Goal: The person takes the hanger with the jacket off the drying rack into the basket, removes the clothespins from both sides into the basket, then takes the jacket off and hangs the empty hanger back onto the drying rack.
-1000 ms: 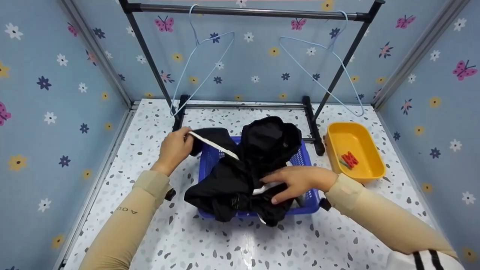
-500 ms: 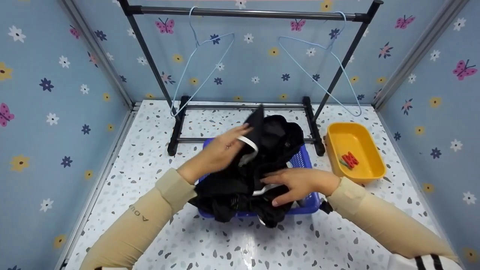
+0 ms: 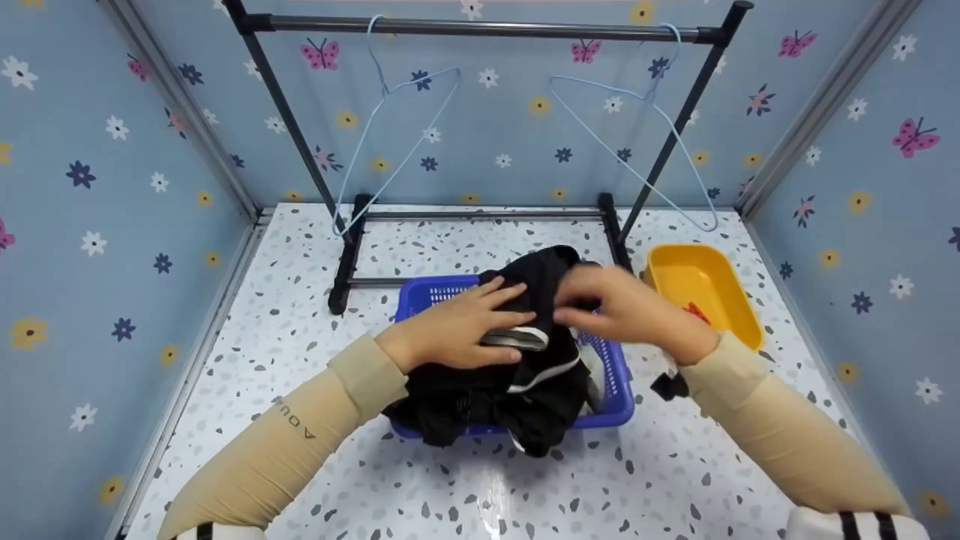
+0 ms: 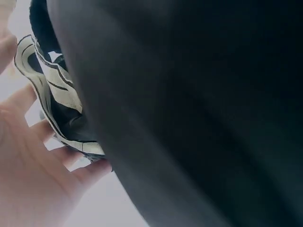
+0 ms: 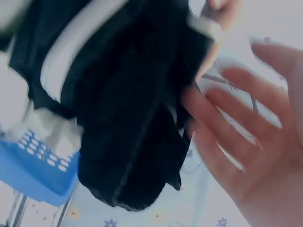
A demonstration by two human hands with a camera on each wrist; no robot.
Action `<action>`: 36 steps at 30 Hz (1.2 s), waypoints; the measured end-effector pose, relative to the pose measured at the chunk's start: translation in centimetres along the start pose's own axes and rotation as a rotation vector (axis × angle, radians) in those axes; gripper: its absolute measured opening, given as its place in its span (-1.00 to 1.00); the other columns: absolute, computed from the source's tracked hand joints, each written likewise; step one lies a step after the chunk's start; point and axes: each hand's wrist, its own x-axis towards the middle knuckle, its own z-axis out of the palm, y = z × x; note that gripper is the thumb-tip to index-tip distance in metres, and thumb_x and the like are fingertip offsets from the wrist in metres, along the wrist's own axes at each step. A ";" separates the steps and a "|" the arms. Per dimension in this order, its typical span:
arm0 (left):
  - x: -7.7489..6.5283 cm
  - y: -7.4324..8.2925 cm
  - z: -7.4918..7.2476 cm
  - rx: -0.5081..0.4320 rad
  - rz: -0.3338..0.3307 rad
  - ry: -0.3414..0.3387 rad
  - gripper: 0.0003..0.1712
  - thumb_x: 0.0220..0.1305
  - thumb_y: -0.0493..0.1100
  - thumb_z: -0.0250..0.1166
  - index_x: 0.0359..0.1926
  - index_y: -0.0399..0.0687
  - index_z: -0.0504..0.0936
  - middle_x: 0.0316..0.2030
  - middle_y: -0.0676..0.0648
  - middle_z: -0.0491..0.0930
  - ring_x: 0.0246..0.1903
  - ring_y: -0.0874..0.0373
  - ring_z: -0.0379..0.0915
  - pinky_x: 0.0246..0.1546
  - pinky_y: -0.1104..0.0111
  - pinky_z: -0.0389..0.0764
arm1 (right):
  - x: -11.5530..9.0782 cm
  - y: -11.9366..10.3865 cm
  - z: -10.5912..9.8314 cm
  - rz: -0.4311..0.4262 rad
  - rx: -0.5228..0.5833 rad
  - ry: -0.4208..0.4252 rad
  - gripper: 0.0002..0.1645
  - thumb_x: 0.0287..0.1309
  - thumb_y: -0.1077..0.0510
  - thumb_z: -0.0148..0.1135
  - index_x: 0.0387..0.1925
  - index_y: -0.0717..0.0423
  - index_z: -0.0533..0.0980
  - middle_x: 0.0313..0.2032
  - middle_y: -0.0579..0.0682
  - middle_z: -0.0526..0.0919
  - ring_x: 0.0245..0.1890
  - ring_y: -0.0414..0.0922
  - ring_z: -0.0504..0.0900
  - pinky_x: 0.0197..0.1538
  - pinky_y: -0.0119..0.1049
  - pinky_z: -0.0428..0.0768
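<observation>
A black garment (image 3: 536, 289) with white trim lies bunched in a blue perforated basket (image 3: 431, 289). My left hand (image 3: 461, 326) rests flat on it with fingers spread, beside a folded edge with a pale stripe. In the left wrist view those fingers lie along the light waistband-like edge (image 4: 64, 90), and dark cloth fills most of the picture. My right hand (image 3: 622, 307), blurred, is at the garment's right edge. The right wrist view shows its fingers (image 5: 225, 120) loosely extended, tips overlapping the dark cloth. Whitish cloth (image 3: 592, 371) shows underneath, at the basket's right side.
Behind the basket stands a dark clothes rack (image 3: 487, 28) with a left hanger (image 3: 360, 150) and a right hanger (image 3: 686, 154), both light blue. A yellow bin (image 3: 694, 270) with red clips (image 3: 697, 310) sits right of the basket, partly behind my right hand.
My left hand has carried the garment's left part rightward, folded it over the middle, and now lies flat on it. My right hand has lifted off the front and moved up to the right edge.
</observation>
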 end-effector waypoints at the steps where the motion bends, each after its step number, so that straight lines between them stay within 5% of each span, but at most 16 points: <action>1: 0.0 0.0 0.0 0.015 0.007 -0.009 -0.19 0.58 0.38 0.15 0.67 0.20 0.34 0.76 -0.14 -0.05 0.73 -0.32 -0.25 0.72 -0.16 -0.07 | 0.2 0.2 -0.2 0.039 -0.015 0.053 -0.68 0.43 0.08 0.45 0.09 0.15 0.74 0.15 0.18 0.76 0.15 0.15 0.72 0.27 0.15 0.68; 4: -0.1 0.1 0.2 0.058 0.025 -0.044 -0.14 0.53 0.44 0.17 0.66 0.21 0.36 0.76 -0.14 -0.05 0.73 -0.32 -0.26 0.72 -0.18 -0.09 | 0.8 1.0 -0.2 0.170 -0.040 0.058 -0.39 0.45 -0.09 0.43 0.41 0.01 0.59 0.53 0.24 0.45 0.50 0.29 0.45 0.53 0.33 0.42; 7: -0.4 0.2 0.4 0.083 0.035 -0.082 -0.10 0.47 0.48 0.22 0.66 0.23 0.36 0.76 -0.13 -0.04 0.73 -0.31 -0.25 0.73 -0.17 -0.10 | 1.0 1.8 0.7 0.229 -0.028 -0.090 -0.23 0.49 -0.22 0.34 0.60 -0.16 0.42 0.68 0.17 0.21 0.64 0.31 0.25 0.61 0.37 0.25; 11: -1.0 0.2 0.5 0.088 0.029 -0.146 0.01 0.32 0.51 0.36 0.65 0.25 0.38 0.76 -0.14 -0.03 0.73 -0.30 -0.20 0.72 -0.17 -0.09 | 0.7 1.8 2.1 0.227 0.004 -0.276 -0.19 0.49 -0.35 0.25 0.63 -0.24 0.37 0.65 0.17 0.29 0.63 0.36 0.25 0.59 0.43 0.25; 15: -1.9 -0.1 0.3 0.084 -0.014 -0.206 0.13 0.18 0.48 0.51 0.67 0.25 0.35 0.76 -0.11 -0.02 0.73 -0.25 -0.15 0.72 -0.16 -0.04 | 0.4 1.1 3.2 0.199 -0.021 -0.358 -0.14 0.44 -0.41 0.26 0.61 -0.19 0.41 0.60 0.24 0.37 0.61 0.36 0.29 0.57 0.42 0.29; 24: -4.0 -0.8 -0.7 0.085 -0.104 -0.333 0.21 0.04 0.05 0.74 0.67 0.40 0.32 0.76 0.07 -0.03 0.75 -0.15 -0.20 0.72 -0.10 0.03 | 0.5 0.4 5.1 0.160 -0.121 -0.542 0.05 0.29 -0.46 0.38 0.64 -0.09 0.37 0.58 0.27 0.38 0.61 0.27 0.34 0.62 0.28 0.30; 36: -3.0 -2.4 2.1 0.332 -0.070 -0.331 0.05 0.19 0.14 0.65 0.65 0.37 0.37 0.75 0.05 0.05 0.72 -0.23 -0.07 0.56 -0.17 0.37 | 1.1 2.1 7.5 0.147 -0.208 -0.607 -0.01 0.21 -0.24 0.54 0.61 -0.17 0.40 0.55 0.21 0.46 0.58 0.22 0.40 0.60 0.20 0.37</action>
